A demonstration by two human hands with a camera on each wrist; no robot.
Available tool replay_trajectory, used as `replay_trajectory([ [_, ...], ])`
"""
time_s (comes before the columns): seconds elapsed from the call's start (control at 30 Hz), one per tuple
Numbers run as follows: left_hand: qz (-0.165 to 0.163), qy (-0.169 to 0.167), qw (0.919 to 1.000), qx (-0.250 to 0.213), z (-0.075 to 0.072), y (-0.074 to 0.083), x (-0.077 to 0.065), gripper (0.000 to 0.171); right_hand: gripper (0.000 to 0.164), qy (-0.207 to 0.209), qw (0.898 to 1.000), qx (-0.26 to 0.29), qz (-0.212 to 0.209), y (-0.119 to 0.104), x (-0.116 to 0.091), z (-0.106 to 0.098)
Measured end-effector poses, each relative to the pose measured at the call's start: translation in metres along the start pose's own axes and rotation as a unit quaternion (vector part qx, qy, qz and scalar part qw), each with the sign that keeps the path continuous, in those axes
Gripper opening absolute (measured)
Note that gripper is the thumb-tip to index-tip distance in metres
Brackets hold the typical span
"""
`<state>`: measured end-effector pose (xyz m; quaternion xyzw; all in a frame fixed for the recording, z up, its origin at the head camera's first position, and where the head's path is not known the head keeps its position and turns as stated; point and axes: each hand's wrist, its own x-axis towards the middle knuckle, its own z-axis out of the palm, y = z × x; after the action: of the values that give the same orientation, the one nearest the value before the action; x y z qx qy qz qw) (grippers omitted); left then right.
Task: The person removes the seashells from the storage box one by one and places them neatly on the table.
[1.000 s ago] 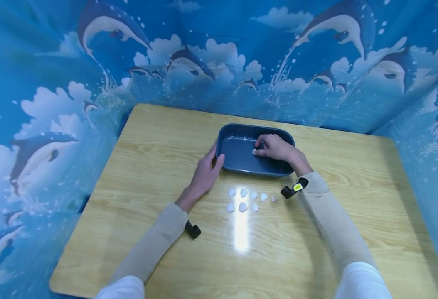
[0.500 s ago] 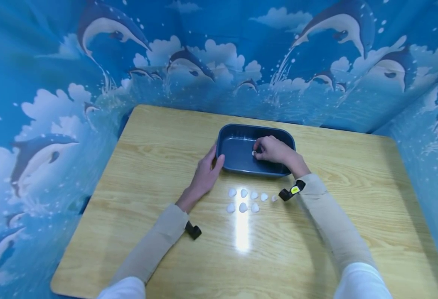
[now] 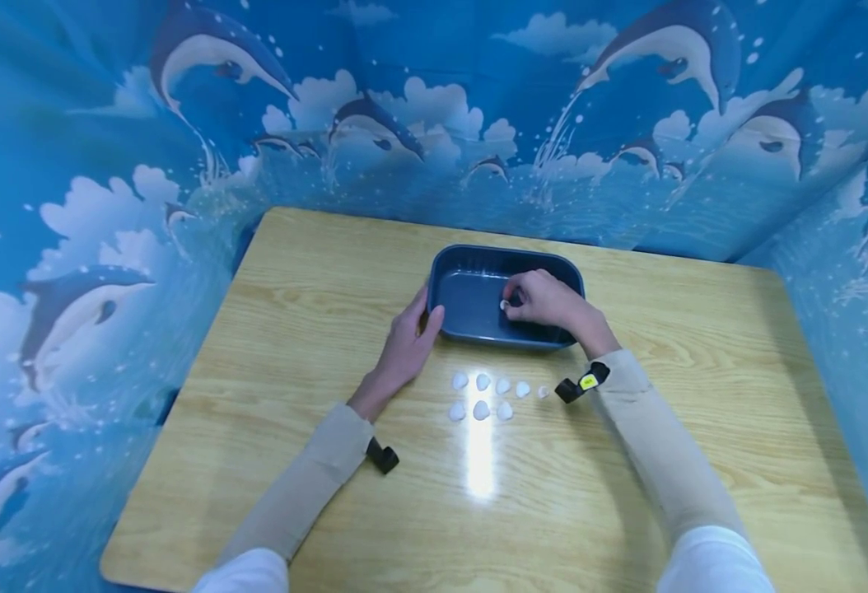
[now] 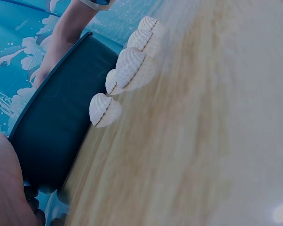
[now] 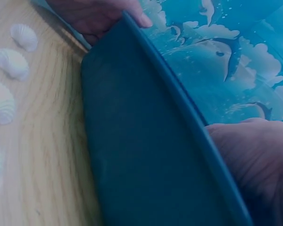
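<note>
A dark blue rectangular basin (image 3: 471, 309) stands toward the back of the wooden table. My left hand (image 3: 406, 342) grips its left end, thumb at the near corner and fingers along the outer side; the right wrist view shows that thumb (image 5: 144, 20) at the rim. Inside the basin, my right hand (image 3: 545, 298) pinches a small white seashell (image 3: 504, 305) between thumb and fingertips, low over the floor. Both wrist views have the basin wall hiding the right fingertips. In front of the basin, white ribbed seashells (image 3: 482, 410) lie in two rows, seen closer in the left wrist view (image 4: 130, 66).
The wooden table (image 3: 315, 329) extends around the basin and carries a bright light reflection below the shells. A blue curtain (image 3: 434, 165) printed with dolphins and clouds hangs behind the table and at both sides.
My right hand has closed its fingertips on the small shell and shifted slightly within the basin. The left hand, basin and rows of shells stay put.
</note>
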<state>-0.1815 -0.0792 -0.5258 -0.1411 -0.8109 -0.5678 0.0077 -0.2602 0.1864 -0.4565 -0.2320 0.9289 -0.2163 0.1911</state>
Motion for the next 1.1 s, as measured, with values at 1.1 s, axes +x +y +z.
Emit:
replay_trajectory([
  [1.1,0.019,0.009,0.9998,0.000,0.001,-0.002,0.000,0.058,0.011,0.154,0.985,0.010,-0.070,-0.037,-0.119,0.011],
])
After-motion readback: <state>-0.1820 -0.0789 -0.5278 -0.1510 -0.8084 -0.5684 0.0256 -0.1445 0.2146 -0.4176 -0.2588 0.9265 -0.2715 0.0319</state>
